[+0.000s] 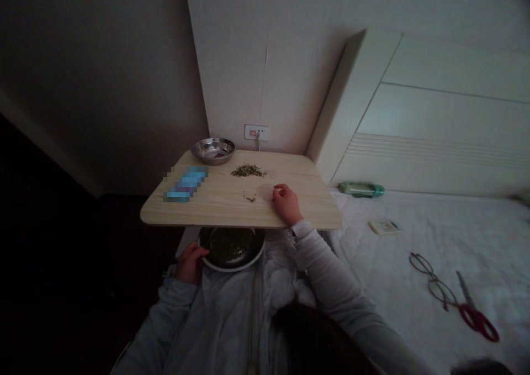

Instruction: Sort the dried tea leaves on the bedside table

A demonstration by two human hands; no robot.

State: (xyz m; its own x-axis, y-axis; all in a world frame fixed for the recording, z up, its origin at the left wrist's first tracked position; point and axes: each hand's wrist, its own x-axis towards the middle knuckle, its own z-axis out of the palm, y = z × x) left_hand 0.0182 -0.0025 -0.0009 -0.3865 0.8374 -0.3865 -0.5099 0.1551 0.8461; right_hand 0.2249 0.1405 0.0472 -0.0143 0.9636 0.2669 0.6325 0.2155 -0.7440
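Observation:
My left hand (pixel 190 263) grips the left rim of a dark round dish with a pale edge (pixel 244 264), which is held at my lap just below the table's front edge. Small greenish bits seem to lie inside it. Over the wooden tabletop (pixel 215 212), my right hand (pixel 286 204) has its fingers pinched on the edge of a thin translucent disc (pixel 264 191). A few loose bits (pixel 250 199) lie left of the disc. Farther back is a larger heap of small green-brown pieces (pixel 248 170).
A steel bowl (pixel 213 151) stands at the table's back left, with a blurred blue object (pixel 186 184) in front of it. On the bed to the right lie a green bottle (pixel 360 189), a pale box (pixel 385 227), glasses (pixel 433 281) and red-handled scissors (pixel 478 321).

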